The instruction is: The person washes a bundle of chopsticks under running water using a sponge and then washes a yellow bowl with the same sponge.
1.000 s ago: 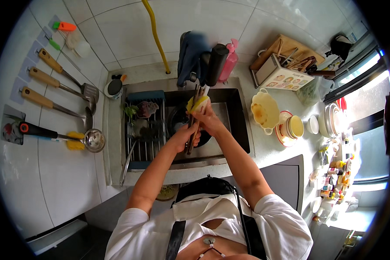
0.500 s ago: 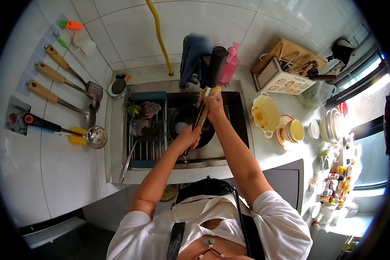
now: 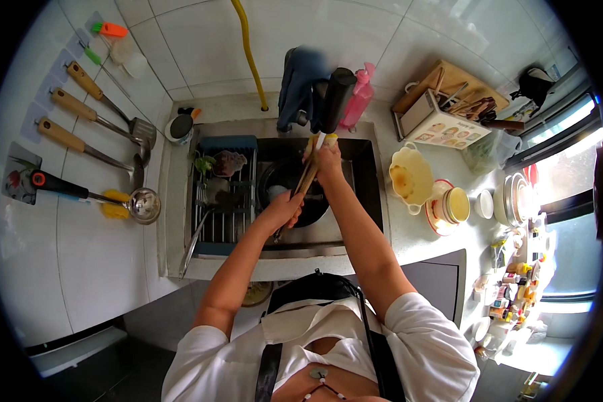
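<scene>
Over the sink [image 3: 355, 251], my left hand [image 3: 283, 210] is closed round the lower part of a bundle of chopsticks [image 3: 307, 178]. My right hand [image 3: 326, 164] is closed round their upper end, with a bit of yellow sponge [image 3: 331, 138] showing at its fingers. The sticks slant from upper right to lower left. Just above my right hand is the black faucet [image 3: 338, 94], with a white stream of water [image 3: 320, 141] below it. A dark round pan [image 3: 313, 211] sits in the sink under my hands, partly hidden by them.
A drying rack [image 3: 224, 231] spans the sink's left side. A blue cloth [image 3: 298, 87] hangs by the faucet, beside a pink pump bottle [image 3: 359, 97]. On the right counter stand a cream scalloped bowl [image 3: 412, 175], a yellow bowl [image 3: 457, 204] and a utensil holder [image 3: 439, 122]. Ladles and spatulas [image 3: 77, 137] hang left.
My left hand has shifted slightly left and down along the chopsticks. My right hand stays near the faucet, still closed. The whole view has tilted a little.
</scene>
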`<state>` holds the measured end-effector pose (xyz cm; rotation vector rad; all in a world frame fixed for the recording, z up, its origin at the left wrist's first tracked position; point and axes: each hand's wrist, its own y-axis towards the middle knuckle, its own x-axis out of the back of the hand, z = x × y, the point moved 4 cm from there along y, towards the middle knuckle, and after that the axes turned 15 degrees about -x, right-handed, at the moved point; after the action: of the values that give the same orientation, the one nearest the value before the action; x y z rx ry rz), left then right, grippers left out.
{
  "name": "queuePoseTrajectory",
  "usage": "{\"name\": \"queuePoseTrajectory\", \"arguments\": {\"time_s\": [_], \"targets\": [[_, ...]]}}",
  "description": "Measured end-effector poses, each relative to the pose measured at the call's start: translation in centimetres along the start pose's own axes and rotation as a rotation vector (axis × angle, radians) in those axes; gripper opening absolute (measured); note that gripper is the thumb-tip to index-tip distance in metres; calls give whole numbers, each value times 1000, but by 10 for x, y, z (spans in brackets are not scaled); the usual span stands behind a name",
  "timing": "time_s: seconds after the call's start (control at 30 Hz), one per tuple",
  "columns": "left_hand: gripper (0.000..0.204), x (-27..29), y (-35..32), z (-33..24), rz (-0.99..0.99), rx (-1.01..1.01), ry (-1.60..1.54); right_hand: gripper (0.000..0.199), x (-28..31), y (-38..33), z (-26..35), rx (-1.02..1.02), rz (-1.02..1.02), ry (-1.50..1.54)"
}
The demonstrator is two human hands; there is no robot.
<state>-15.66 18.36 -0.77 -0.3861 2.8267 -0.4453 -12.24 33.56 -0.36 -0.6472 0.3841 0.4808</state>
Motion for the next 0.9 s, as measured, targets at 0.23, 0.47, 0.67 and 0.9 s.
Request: {"name": "queuePoseTrajectory", "arguments": {"time_s": [0.23, 0.47, 0.67, 0.9], "targets": [[28, 11, -7, 3, -44, -34, 150, 25, 13, 13, -5, 360, -545, -914], [29, 33, -23, 16, -97, -9, 224, 35, 52, 20, 27, 410, -507, -1014], [33, 34, 1, 12, -205, -178, -222, 30, 58, -3, -3, 9, -109, -670], [29, 41, 15, 33, -451, -243, -564, 44, 66, -22, -17, 23, -31, -691]]}}
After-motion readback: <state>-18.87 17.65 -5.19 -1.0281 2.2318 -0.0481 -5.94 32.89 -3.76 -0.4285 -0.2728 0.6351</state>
